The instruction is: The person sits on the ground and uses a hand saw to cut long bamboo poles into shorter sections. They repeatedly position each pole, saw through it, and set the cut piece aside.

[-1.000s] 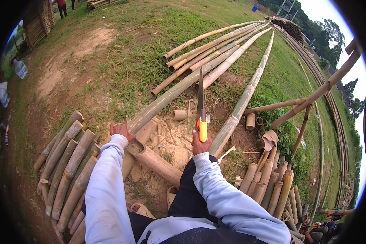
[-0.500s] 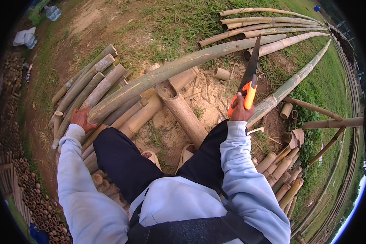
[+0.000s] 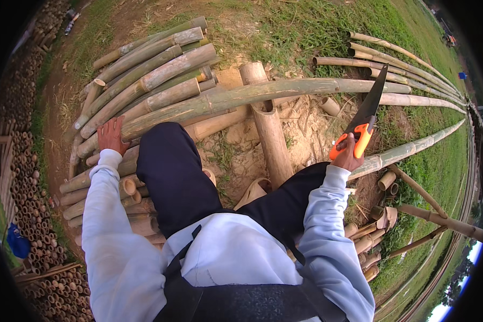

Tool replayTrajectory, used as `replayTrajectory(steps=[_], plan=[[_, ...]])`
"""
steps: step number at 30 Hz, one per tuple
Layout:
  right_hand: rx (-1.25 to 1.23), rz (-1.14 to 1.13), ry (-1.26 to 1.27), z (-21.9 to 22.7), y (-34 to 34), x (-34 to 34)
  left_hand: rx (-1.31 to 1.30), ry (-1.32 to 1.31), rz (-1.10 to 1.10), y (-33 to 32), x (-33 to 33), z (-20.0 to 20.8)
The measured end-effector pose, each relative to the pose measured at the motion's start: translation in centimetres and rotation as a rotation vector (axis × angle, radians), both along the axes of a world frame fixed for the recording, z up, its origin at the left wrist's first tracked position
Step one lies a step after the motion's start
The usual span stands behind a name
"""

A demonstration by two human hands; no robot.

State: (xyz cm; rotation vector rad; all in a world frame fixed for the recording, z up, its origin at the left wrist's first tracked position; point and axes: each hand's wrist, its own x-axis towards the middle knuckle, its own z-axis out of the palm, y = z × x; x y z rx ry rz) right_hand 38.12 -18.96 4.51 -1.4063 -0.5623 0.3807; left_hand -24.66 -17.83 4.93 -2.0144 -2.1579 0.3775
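My right hand (image 3: 348, 154) is wrapped round the orange handle of a hand saw (image 3: 368, 105), its dark blade pointing up and away over the bamboo poles. My left hand (image 3: 111, 135) lies with its fingers stretched out at the near left end of a long green bamboo pole (image 3: 236, 95), apparently touching that end and the pieces beneath. The pole crosses in front of me and rests over a notched bamboo post (image 3: 272, 142), which slants between my legs. Whether the left palm presses on the pole is hidden.
Cut bamboo pieces (image 3: 161, 72) are piled at the left, with more (image 3: 107, 198) beside my left leg. Long poles (image 3: 413, 75) lie on the grass at the far right. A bamboo frame (image 3: 440, 217) stands at right. Sawdust (image 3: 306, 129) covers the ground around the post.
The view has turned, so the scene sits differently in it. My left hand now lies flatter by the pole's end, fingers pointing away. My right hand still holds the saw.
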Motion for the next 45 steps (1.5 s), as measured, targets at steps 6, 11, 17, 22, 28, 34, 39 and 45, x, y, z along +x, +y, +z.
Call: replayTrajectory(steps=[6, 11, 17, 22, 28, 34, 39, 45], plan=[[-0.020, -0.008, 0.021, 0.1, -0.2, 0.2, 0.095, -0.101, -0.037, -1.0, 0.3, -1.9], [-0.036, -0.032, -0.009, -0.4, -0.6, 0.8, 0.130, -0.351, -0.232, -1.0, 1.4, -5.4], [-0.037, 0.010, 0.013, -0.2, -0.1, 0.0, 0.245, -0.506, -0.498, -4.2, 0.1, -19.2], [-0.056, 0.016, 0.010, 0.0, -0.1, 0.1, 0.121, -0.508, -0.409, -4.6, 3.3, -19.0], [-0.049, 0.022, -0.041, -1.0, -0.4, 0.8, -0.100, -0.395, -0.286, -1.0, 6.7, -15.1], [-0.061, -0.027, 0.008, -1.5, -0.6, 1.8, -0.301, -0.357, -0.153, 1.4, 8.1, -13.5], [-0.068, -0.029, 0.010, -1.4, -0.4, 1.8, -0.327, -0.357, -0.122, 1.6, 8.3, -12.8], [-0.073, -0.002, -0.004, -0.8, -0.5, 1.3, -0.347, -0.355, -0.102, 1.6, 8.4, -12.0]])
